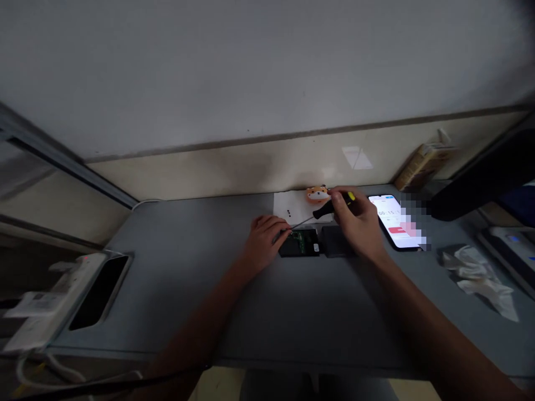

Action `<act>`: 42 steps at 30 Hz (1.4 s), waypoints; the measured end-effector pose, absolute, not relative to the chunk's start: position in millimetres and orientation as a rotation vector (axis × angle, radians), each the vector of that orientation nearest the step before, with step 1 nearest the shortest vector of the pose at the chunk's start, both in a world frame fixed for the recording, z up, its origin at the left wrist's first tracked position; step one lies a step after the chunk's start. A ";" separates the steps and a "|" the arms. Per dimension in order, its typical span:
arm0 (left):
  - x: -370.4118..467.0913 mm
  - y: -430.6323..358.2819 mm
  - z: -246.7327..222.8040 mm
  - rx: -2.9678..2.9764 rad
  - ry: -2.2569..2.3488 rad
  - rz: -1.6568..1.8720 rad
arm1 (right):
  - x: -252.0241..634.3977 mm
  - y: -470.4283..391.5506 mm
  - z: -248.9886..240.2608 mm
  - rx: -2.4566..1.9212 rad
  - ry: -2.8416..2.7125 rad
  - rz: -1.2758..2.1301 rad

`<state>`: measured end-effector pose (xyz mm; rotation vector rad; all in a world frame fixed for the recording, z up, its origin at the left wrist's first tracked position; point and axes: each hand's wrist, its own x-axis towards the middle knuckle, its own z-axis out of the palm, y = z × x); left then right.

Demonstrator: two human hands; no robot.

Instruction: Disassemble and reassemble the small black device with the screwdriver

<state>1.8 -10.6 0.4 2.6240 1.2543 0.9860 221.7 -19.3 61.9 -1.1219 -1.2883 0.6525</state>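
Note:
My right hand (pixel 359 223) is closed round the black and yellow handle of a screwdriver (pixel 324 213), whose thin shaft slants down to the left. The tip reaches the fingertips of my left hand (pixel 266 238), at the left end of a small dark device with a green circuit board (pixel 297 240). My left fingers are pressed together there; what they hold, if anything, is too small to tell. A flat black piece (pixel 334 241) lies against the device's right side, partly under my right hand. Behind, a white sheet (pixel 280 204) bears a few tiny dark bits (pixel 288 213).
An orange and white animal figure (pixel 316 194) sits by the wall. To the right are a lit phone (pixel 393 223), crumpled tissue (pixel 480 278) and a carton (pixel 422 164). Another phone (pixel 100 292) and a white power strip (pixel 77 295) lie at the left edge.

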 end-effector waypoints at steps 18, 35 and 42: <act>-3.2 -8.9 6.1 2.526 1.323 0.789 | 218.7 -16.0 41.2 -1.269 -1.345 0.679; -2.1 -6.0 2.5 2.553 1.158 0.819 | 211.6 -18.9 45.4 -1.265 -1.385 0.616; -1.4 -6.2 2.0 2.536 1.160 0.844 | 197.4 -18.0 57.8 -1.201 -1.463 0.556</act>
